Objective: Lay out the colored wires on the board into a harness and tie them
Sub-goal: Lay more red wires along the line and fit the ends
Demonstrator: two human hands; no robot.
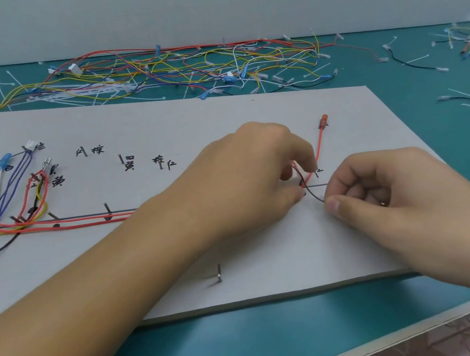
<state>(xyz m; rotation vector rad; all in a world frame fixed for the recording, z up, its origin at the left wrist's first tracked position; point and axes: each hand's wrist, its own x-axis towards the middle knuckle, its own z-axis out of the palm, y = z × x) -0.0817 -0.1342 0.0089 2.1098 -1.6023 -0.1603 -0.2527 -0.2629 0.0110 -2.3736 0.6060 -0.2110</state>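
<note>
Teal worktop (250,341) is carrying a grey board (233,111) marked with handwritten labels, while a loose heap of spare wires (167,69) and white ties is lying along the far edge. On the board's left half, a bundle of laid wires (53,225) is running along the drawn line, with yellow, white, blue and red branches looping up to their labels. The left hand (245,176) is reaching over that line, its grip pinching the red wire (318,148) at the bend where it is turning up toward its orange-capped end. The right hand (395,185) is sitting just beside it, its grip closing thumb and forefinger on a thin dark wire (313,194) that is curving out from the same bend. Routing seems to be the step in hand, with tying not yet begun; the next move is probably calling for drawing the dark wire snug along the line between the metal pegs (219,272) without dislodging the red one.
</note>
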